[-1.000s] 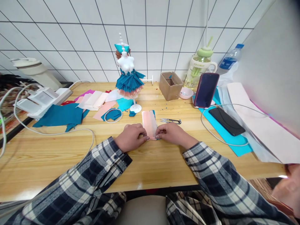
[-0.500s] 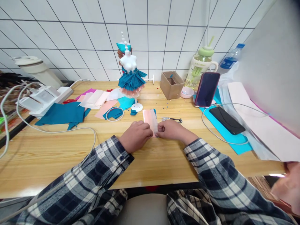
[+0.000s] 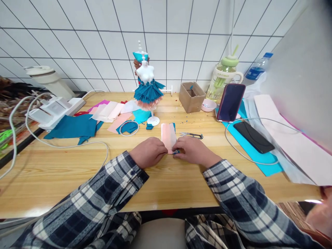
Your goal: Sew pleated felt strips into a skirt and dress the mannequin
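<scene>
Across the lower half of the frame runs a wooden table (image 3: 168, 186), where a person in plaid sleeves (image 3: 240, 190) bends to small paper-like work, as seen from nearby. A white dress form (image 3: 145, 73) in a ruffled teal skirt stands upper centre. At the middle of the frame, the right hand (image 3: 195, 149) pinches the lower right corner of a layered pink strip (image 3: 168, 135), thumb and forefinger nearly together; the left hand (image 3: 149, 152) has fingers bunched at the lower left edge, though whether they pinch cannot be told. The left fingertips have just drawn leftward, widening the gap and apparently leaving the bottom edge easier to work. Thread snips (image 3: 195, 135) lie just beyond the right hand. Smallest of all, a teal scrap (image 3: 176, 151) now peeks between the right fingers.
</scene>
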Action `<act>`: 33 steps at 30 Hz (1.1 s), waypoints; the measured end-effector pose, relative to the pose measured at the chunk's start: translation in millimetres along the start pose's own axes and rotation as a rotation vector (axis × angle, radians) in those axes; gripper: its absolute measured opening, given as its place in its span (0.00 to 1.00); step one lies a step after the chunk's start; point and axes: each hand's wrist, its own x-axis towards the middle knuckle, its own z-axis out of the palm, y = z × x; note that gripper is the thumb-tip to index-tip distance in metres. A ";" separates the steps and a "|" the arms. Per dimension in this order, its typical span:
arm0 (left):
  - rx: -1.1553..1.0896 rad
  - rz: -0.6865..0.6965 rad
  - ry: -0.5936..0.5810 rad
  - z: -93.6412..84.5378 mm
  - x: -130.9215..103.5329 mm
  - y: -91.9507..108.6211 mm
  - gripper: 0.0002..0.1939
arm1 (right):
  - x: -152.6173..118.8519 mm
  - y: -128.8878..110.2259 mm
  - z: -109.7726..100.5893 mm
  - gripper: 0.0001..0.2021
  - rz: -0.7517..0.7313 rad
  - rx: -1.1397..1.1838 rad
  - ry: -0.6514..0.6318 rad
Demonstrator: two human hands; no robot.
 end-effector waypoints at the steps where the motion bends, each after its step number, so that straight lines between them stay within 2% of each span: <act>1: -0.010 -0.008 0.006 -0.1 -0.2 0.0 0.14 | 0.8 -1.9 -0.1 0.07 0.001 -0.042 -0.018; 5: -0.054 -0.071 -0.004 2.3 -0.6 -1.2 0.12 | 2.1 -4.1 1.5 0.08 0.015 -0.127 -0.032; 7: -0.072 -0.124 0.002 5.6 -0.5 -2.9 0.14 | 1.8 -2.6 2.5 0.09 0.033 -0.122 -0.021; 10: -0.071 -0.178 0.028 10.3 -0.2 -5.3 0.11 | 0.9 0.0 2.6 0.09 0.058 -0.076 -0.003; 17: -0.134 -0.210 0.099 10.9 -0.3 -6.7 0.11 | 0.2 3.1 1.5 0.10 0.076 -0.031 0.002; 20: -0.190 -0.212 0.169 9.5 0.3 -5.0 0.11 | 2.0 4.4 3.5 0.08 0.099 0.016 0.053; 22: -0.333 -0.235 0.261 8.4 0.0 -4.0 0.11 | 1.2 4.3 1.2 0.07 0.134 0.172 0.105; 24: -0.655 -0.301 0.345 6.9 -1.5 -5.1 0.17 | -3.5 3.3 -6.2 0.07 0.191 0.516 0.090; 26: -1.054 -0.402 0.420 5.4 -4.2 -9.6 0.25 | -11.7 2.0 -17.0 0.14 0.241 0.994 -0.019; 28: -1.318 -0.498 0.498 4.5 -7.0 -17.0 0.30 | -19.4 1.6 -26.5 0.21 0.265 1.379 -0.150; 30: -1.389 -0.561 0.526 4.7 -8.7 -24.8 0.30 | -22.2 2.6 -29.8 0.22 0.310 1.513 -0.244; 33: -1.223 -0.582 0.502 6.6 -6.5 -32.1 0.31 | -14.4 6.6 -21.0 0.16 0.417 1.355 -0.296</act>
